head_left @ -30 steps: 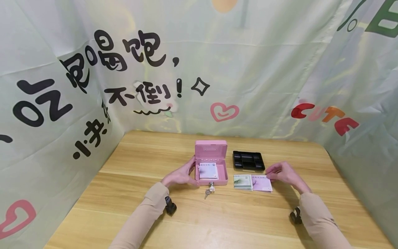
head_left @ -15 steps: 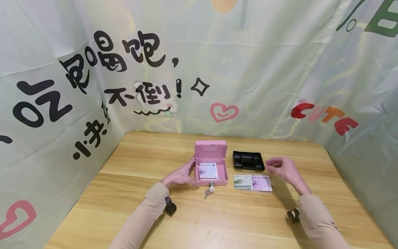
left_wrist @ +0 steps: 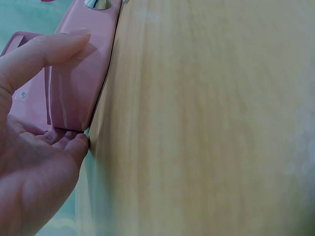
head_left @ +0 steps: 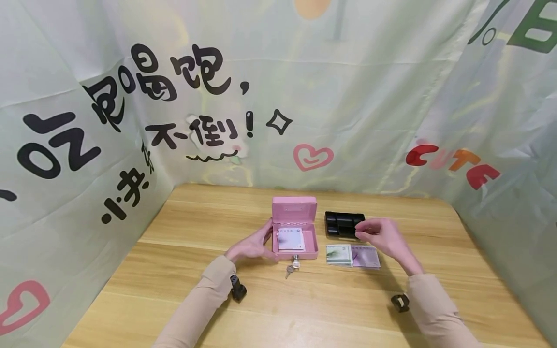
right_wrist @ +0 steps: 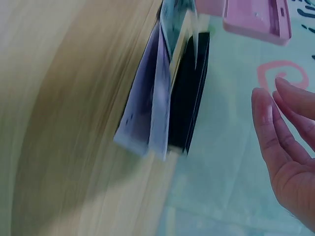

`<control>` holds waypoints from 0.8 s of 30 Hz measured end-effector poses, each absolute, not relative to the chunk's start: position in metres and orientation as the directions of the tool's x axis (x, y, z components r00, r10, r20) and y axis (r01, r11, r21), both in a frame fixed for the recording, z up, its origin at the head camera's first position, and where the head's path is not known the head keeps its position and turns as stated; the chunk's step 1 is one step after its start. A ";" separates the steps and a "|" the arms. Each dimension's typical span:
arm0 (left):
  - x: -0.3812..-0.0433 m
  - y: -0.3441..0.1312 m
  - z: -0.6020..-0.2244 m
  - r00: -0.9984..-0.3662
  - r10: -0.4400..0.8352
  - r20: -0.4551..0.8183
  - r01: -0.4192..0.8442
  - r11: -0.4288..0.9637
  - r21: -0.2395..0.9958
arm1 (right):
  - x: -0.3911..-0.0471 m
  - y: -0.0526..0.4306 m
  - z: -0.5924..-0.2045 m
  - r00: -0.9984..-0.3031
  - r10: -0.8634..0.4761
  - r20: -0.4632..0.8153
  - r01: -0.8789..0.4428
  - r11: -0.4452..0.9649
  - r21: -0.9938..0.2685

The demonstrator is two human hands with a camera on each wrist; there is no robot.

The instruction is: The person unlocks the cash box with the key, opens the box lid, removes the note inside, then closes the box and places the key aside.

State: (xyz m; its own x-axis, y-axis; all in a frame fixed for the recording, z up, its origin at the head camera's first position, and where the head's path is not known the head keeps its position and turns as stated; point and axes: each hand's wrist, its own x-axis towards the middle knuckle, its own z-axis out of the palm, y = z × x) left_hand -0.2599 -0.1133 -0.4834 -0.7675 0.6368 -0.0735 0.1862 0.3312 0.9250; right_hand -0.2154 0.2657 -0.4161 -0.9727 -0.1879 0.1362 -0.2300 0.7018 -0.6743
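Note:
A pink cash box [head_left: 294, 210] stands on the table with its lid raised and folded banknotes [head_left: 290, 239] inside. My left hand [head_left: 250, 246] holds the box at its left end. In the left wrist view the thumb [left_wrist: 64, 48] lies on the box's front wall, and the other fingers are at its side. My right hand [head_left: 380, 235] hovers at the right end of a black compartment tray [head_left: 337, 223], fingers loosely bent. Nothing shows between its fingertips in the right wrist view. In front of the tray lie green folded banknotes [head_left: 338, 254] and purple folded banknotes [head_left: 365, 256], side by side.
Keys [head_left: 290, 271] hang from the lock at the box's front. The wooden table [head_left: 304, 309] meets a printed cloth backdrop [head_left: 370, 121] at the back and sides. A dark wrist camera [head_left: 238, 288] is strapped to each sleeve.
My right hand has lifted off the purple banknotes and moved back and leftward, over the right end of the tray. The left hand has kept its place on the box.

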 end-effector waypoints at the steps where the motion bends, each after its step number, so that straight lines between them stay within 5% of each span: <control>1: -0.260 -0.113 -0.483 -0.769 0.635 -0.075 0.187 0.335 0.923 | -0.215 0.263 -0.416 -0.971 -0.192 0.139 -0.235 0.695 -0.679; 24: -0.259 -0.112 -0.483 -0.766 0.638 -0.076 0.178 0.325 0.929 | -0.218 0.188 -0.426 -0.913 -0.352 0.204 -0.376 0.538 -0.755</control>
State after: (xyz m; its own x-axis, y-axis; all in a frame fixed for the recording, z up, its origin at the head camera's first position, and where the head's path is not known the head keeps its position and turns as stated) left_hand -0.2589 -0.1124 -0.4826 -0.7665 0.6377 -0.0761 0.1781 0.3249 0.9288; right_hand -0.2177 0.1881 -0.4256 -0.9135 -0.3519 0.2041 -0.3758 0.5376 -0.7548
